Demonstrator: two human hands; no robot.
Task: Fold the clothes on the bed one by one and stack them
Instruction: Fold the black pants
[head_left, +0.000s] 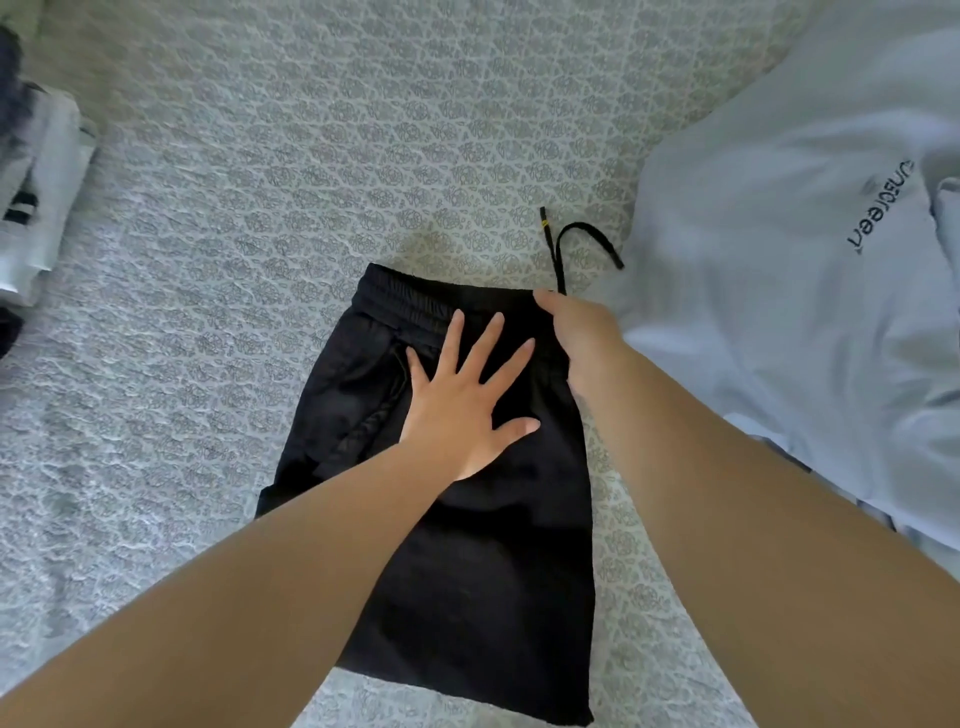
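Left hand presses flat, fingers spread, on black shorts; right hand grips their waistband edge.

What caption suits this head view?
Left hand presses black shorts flat on the bed; right hand grips the waistband.

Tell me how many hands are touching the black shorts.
2: left hand pressed flat on the black shorts mid-panel; right hand at the waistband's right corner, fingers hidden.
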